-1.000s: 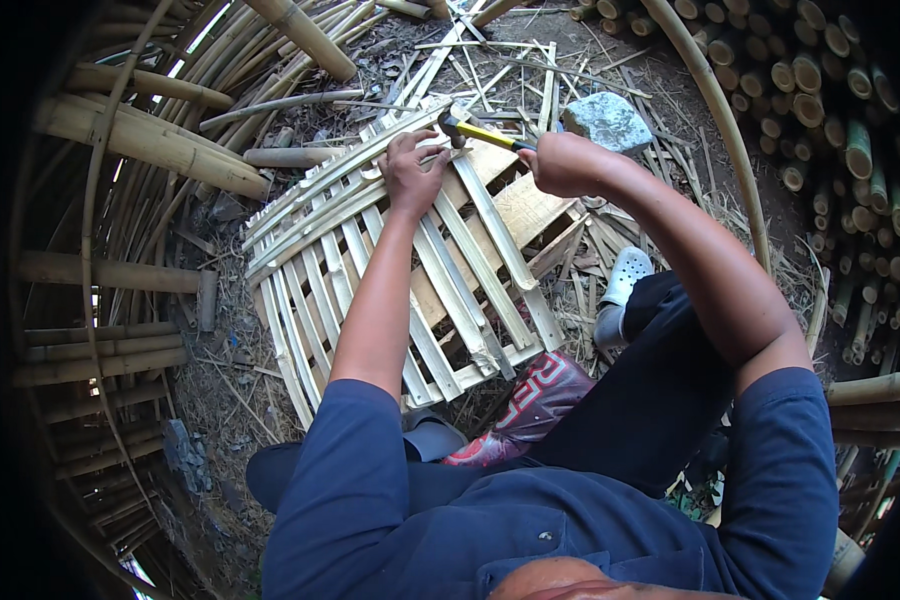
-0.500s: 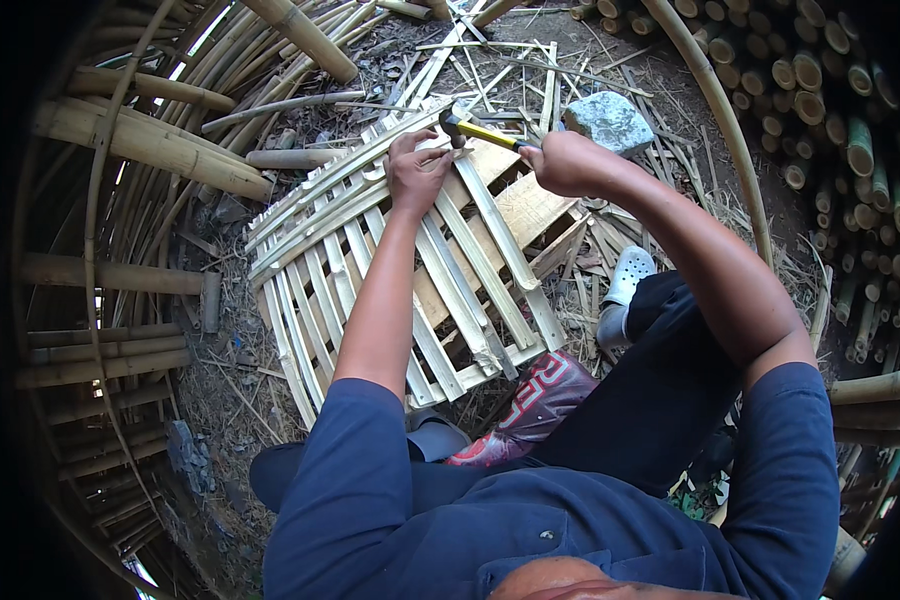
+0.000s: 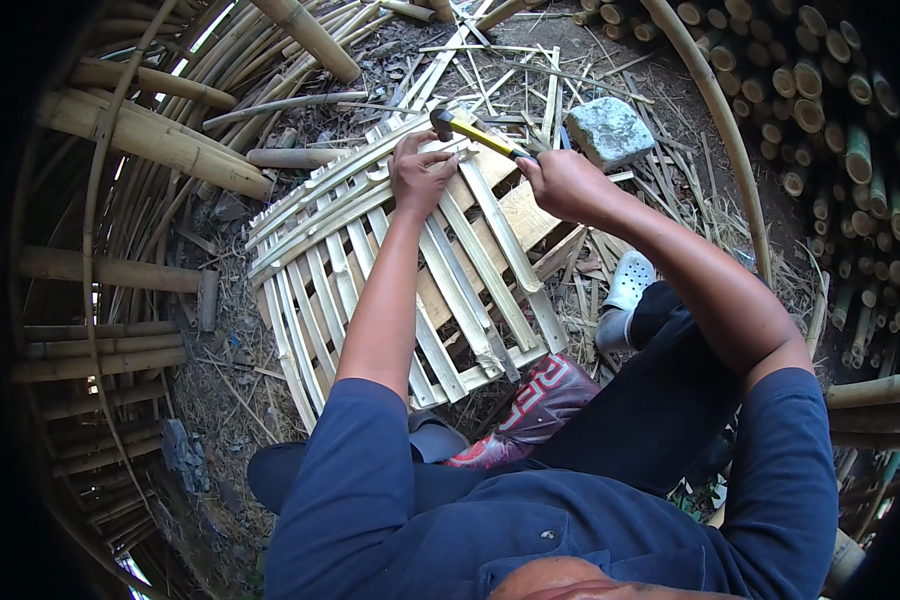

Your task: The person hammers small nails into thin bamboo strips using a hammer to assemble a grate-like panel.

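My right hand [image 3: 564,186] is wrapped round the handle of a claw hammer [image 3: 482,137] with a yellow and black grip. Its dark head hangs just above and beside my left fingers. My left hand [image 3: 422,180] rests at the far end of a slatted bamboo panel [image 3: 490,225], thumb and fingers pinched together over a slat end. What the fingertips hold is too small to make out. Pale split strips run lengthwise on the panel, crossed by other strips at its far and near ends. Wooden boards [image 3: 527,212] show beneath the slats.
A pale rough stone block [image 3: 610,132] sits beyond the panel to the right. Bamboo poles [image 3: 808,80] are stacked at the far right, with thick poles [image 3: 150,140] at the left. Bamboo scraps litter the ground. A red printed sack [image 3: 530,412] lies by my legs.
The hammer head has lifted slightly and shifted left, away from the slat end. My right hand has dropped a little nearer to me. My left hand has barely moved.
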### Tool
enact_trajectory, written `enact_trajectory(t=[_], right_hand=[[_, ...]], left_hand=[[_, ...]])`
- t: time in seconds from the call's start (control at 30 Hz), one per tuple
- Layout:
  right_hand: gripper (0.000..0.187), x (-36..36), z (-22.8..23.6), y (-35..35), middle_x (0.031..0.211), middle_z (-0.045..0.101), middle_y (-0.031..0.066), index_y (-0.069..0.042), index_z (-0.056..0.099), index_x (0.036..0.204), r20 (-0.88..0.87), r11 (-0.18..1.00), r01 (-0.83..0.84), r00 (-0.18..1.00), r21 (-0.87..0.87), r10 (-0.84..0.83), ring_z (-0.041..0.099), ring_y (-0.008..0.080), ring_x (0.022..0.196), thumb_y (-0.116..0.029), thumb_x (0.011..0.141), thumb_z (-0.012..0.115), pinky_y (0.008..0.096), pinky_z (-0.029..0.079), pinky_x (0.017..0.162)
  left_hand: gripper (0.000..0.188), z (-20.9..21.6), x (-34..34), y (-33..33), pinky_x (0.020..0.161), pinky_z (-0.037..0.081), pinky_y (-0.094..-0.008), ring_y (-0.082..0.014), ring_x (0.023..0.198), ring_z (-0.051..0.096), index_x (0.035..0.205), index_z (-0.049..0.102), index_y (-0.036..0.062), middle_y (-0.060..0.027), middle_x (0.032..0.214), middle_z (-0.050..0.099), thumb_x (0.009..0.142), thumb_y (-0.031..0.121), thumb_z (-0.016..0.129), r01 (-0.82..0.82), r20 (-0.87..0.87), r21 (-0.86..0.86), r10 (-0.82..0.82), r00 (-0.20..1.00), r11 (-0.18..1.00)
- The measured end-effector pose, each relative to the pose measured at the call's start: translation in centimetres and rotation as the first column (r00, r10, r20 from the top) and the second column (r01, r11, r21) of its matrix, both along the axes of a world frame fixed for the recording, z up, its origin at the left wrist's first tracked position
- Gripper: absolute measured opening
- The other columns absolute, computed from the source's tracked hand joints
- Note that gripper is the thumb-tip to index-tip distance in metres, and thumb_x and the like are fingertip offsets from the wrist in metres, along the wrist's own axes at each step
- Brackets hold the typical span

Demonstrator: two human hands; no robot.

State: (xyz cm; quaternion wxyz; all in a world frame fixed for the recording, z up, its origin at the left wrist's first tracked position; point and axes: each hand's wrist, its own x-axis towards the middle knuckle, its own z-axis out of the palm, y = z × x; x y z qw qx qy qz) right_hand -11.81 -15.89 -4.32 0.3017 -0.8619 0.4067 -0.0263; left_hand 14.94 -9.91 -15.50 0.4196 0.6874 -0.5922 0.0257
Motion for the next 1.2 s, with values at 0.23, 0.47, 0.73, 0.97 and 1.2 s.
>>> enact_trajectory(t=[0.23, 0.47, 0.73, 0.97, 1.2], right_hand=[[0.058, 0.2, -0.4, 0.0, 0.074, 0.065, 0.0322, 0.009, 0.067, 0.082, 0.035, 0.999, -0.004, 0.999, -0.052, 0.006, 0.066, 0.0516, 0.075, -0.038, 0.108, 0.046, 0.0571, 0.052, 0.072], [0.058, 0.3, 0.2, 0.4, 0.08, 0.069, 0.0302, 0.009, 0.071, 0.085, -0.013, 0.998, -0.015, 1.0, -0.064, 0.014, 0.069, 0.0479, 0.075, -0.037, 0.108, 0.045, 0.0551, 0.054, 0.074], [0.05, 0.0, -1.0, 0.1, 0.077, 0.066, 0.0313, 0.007, 0.067, 0.09, 0.019, 0.996, -0.044, 0.999, -0.077, 0.046, 0.066, 0.0514, 0.076, -0.036, 0.108, 0.048, 0.0576, 0.051, 0.073], [0.058, 0.2, -0.5, 0.2, 0.077, 0.068, 0.0309, 0.009, 0.071, 0.083, -0.033, 0.996, -0.031, 0.999, -0.084, 0.029, 0.068, 0.0493, 0.074, -0.038, 0.108, 0.046, 0.0551, 0.054, 0.073], [0.057, 0.0, -0.2, 0.5, 0.082, 0.069, 0.0311, 0.009, 0.07, 0.087, -0.031, 0.998, -0.023, 0.999, -0.065, 0.021, 0.069, 0.0494, 0.079, -0.038, 0.108, 0.045, 0.056, 0.054, 0.076]], left_hand=[[0.011, 0.4, -0.4, -0.1, 0.113, 0.039, -0.0418, -0.0267, 0.132, 0.052, 0.086, 0.084, 0.0161, -0.0013, 0.125, 0.067, 0.078, 0.024, 0.086, -0.009, 0.042, -0.019, 0.009, 0.999, 1.0], [0.013, 0.6, -0.2, 0.1, 0.115, 0.038, -0.0419, -0.0287, 0.134, 0.051, 0.087, 0.084, 0.0154, -0.003, 0.128, 0.066, 0.077, 0.024, 0.086, -0.029, 0.07, -0.006, 0.029, 0.997, 1.0], [0.013, 0.7, -0.4, -0.1, 0.119, 0.035, -0.0429, -0.0312, 0.138, 0.048, 0.088, 0.084, 0.0148, -0.0056, 0.13, 0.065, 0.078, 0.024, 0.085, -0.022, 0.015, 0.017, 0.022, 1.0, 1.0], [0.012, 1.0, -0.8, 0.2, 0.12, 0.035, -0.0417, -0.0322, 0.141, 0.044, 0.087, 0.085, 0.0154, -0.0039, 0.13, 0.065, 0.078, 0.023, 0.085, -0.034, 0.016, 0.015, 0.034, 0.999, 0.999], [0.011, 0.8, -0.6, 0.2, 0.12, 0.035, -0.0415, -0.0326, 0.142, 0.043, 0.087, 0.085, 0.0171, -0.0037, 0.132, 0.065, 0.078, 0.024, 0.086, -0.028, 0.026, -0.003, 0.029, 0.999, 1.0]])
